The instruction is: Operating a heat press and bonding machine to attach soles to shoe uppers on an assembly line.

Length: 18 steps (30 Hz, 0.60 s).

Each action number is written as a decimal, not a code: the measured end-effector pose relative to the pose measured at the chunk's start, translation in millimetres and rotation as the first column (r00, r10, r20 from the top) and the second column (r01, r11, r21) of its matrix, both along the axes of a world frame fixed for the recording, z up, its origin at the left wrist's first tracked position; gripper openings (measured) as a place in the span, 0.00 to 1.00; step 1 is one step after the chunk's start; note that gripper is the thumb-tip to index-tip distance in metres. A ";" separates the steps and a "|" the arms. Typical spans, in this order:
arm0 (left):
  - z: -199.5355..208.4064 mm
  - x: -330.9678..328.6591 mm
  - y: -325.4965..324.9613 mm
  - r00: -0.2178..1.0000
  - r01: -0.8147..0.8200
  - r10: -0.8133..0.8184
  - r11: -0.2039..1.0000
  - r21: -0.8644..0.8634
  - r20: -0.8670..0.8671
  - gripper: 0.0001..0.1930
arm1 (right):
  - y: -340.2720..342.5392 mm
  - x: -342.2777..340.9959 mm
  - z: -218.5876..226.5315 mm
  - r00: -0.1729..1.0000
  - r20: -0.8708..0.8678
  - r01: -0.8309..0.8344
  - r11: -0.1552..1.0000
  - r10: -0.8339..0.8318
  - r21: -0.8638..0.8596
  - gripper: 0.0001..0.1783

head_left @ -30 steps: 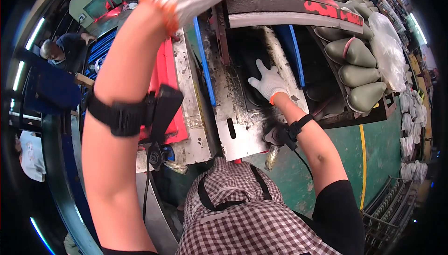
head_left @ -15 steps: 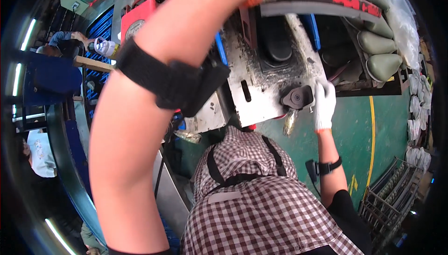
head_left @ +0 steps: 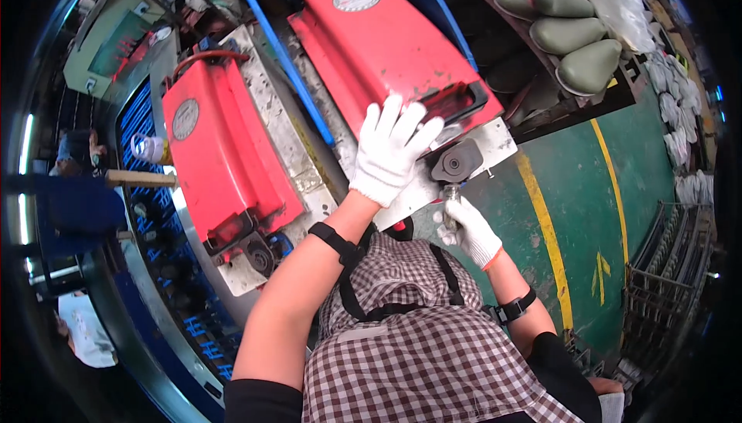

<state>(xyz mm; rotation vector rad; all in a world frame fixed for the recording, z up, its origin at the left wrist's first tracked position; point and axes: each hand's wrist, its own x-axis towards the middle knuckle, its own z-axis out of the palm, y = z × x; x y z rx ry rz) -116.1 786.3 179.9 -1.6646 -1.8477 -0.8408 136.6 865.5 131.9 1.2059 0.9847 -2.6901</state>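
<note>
My left hand (head_left: 390, 151), in a white knit glove, lies with fingers spread at the near end of a red machine cover (head_left: 386, 40). The cover is down over a white metal base plate (head_left: 491, 143). Its near end has a dark recessed opening (head_left: 456, 106), beside my left fingertips. A black, round-faced latch (head_left: 456, 162) sits at the plate's near edge. Below that latch hangs a short clear handle (head_left: 452, 195). My right hand (head_left: 468, 231), gloved too, has its fingers closed around the handle's lower part, partly hiding it.
A second red machine (head_left: 224, 152) stands to the left. Blue rails (head_left: 286, 52) flank the nearer machine. Olive-green boots (head_left: 589, 67) are stacked on a rack at the far right. Yellow lines (head_left: 545, 237) cross the green floor, and a wire cart (head_left: 668, 284) stands at right.
The red cover was raised and now is down. My left hand has come nearer from the cover's raised edge. My right hand has moved from the plate's edge onto the handle.
</note>
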 end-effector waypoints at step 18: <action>-22.7 26.2 -32.6 0.953 0.072 -0.010 0.978 -0.196 0.302 0.29 | 66.3 37.9 -35.1 0.929 0.049 0.365 0.929 -0.368 0.056 0.20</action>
